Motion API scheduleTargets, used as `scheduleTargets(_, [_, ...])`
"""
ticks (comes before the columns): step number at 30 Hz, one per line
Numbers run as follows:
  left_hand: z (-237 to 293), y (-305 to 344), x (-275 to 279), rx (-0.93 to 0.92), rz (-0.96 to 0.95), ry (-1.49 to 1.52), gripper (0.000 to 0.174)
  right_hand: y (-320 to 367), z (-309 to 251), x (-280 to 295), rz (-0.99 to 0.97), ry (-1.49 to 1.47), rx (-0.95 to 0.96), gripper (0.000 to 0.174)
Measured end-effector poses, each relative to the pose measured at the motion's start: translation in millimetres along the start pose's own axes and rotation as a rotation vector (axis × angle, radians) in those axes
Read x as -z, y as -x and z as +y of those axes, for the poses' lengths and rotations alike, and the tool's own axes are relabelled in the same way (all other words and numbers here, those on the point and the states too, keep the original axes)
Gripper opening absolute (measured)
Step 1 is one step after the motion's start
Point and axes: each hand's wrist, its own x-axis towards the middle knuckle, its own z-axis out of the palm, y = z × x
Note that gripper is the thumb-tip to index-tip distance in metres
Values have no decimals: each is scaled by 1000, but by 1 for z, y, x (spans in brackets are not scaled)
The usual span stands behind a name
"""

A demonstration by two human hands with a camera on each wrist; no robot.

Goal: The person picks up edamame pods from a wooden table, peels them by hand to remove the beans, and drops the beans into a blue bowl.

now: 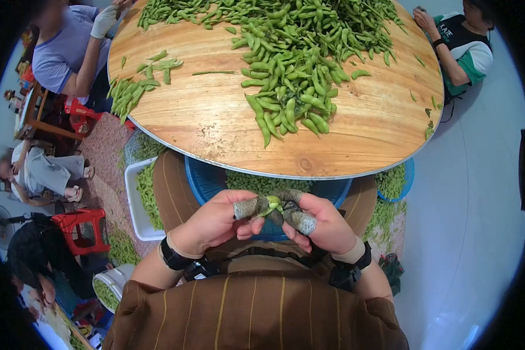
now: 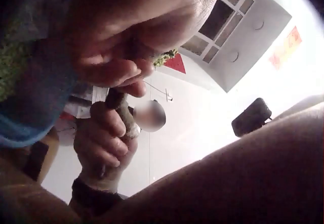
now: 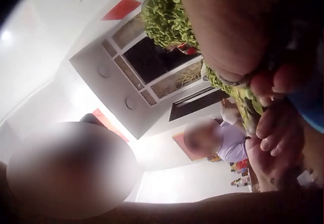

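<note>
Both hands meet over a blue basin (image 1: 203, 178) in the lap, just in front of the table edge. The left hand (image 1: 216, 220) pinches a green soybean pod (image 1: 273, 202) between its covered thumb and curled fingers. From the other side the right hand (image 1: 326, 226) grips the pod's end, its thumb and forefinger in worn grey finger covers. Shelled green beans (image 1: 256, 183) lie in the basin below. In the left wrist view the right hand (image 2: 104, 143) shows curled fingers; in the right wrist view the left hand (image 3: 276, 148) does too. The pod is mostly hidden by fingers there.
A large heap of soybean pods (image 1: 309, 52) covers the back and middle of the round wooden table (image 1: 198, 116). A white tub (image 1: 137, 201) of pods stands at left, another blue basin (image 1: 411, 175) at right. People sit around; a red stool (image 1: 81, 230) is at left.
</note>
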Motion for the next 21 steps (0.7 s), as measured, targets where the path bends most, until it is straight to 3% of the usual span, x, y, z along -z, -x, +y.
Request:
scheduleTargets(3, [-9, -3, 2, -5, 139, -247, 15, -2, 2, 1, 82, 117, 21, 19])
scheduleTargets(5, [-15, -5, -1, -245, 154, -867, 19, -7, 9, 2, 166, 217, 53, 18])
scheduleTargets(7, [-18, -6, -1, -318, 128, -989, 22, -18, 21, 7, 346, 834, 541, 21])
scheduleTargets(9, [-16, -7, -3, -398, 128, -1245, 30, -16, 21, 5, 365, 967, 508, 23])
scheduleTargets(13, [-17, -6, 1, -359, 100, -1214, 31, -16, 27, 0, 444, 1235, 466, 26])
scheduleTargets(18, [-14, -1, 4, -285, 266, -1247, 26, -7, 24, 2, 508, 1318, 549, 23])
scheduleTargets(21, [-23, -4, 6, -455, 279, -1433, 20, -5, 24, -4, 456, 1249, 597, 23])
